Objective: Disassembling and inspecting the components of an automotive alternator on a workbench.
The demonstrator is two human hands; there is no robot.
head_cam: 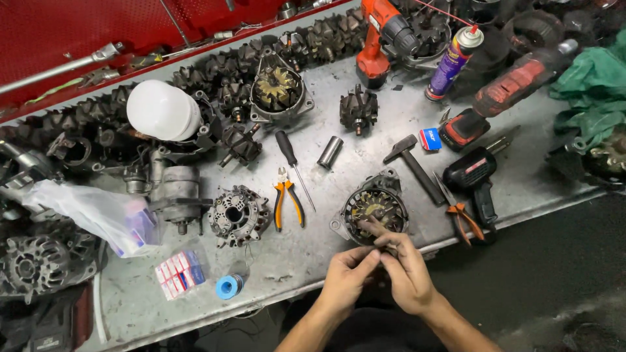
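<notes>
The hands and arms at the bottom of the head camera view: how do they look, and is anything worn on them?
Both are bare. The left hand and the right hand wear no gloves, and I see no ring, watch or bracelet. The forearms are uncovered down to the lower edge of the picture, so no sleeve shows. The fingers look slim, with short nails; smaller details are too fine to tell.

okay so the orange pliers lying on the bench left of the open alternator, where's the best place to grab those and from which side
Take the orange-handled pliers by both handles together, coming straight down from above at the near end. They lie flat, jaws pointing away, handles splayed toward the bench edge with bare metal around them. The black screwdriver lies close on the right, so avoid that side.
</notes>
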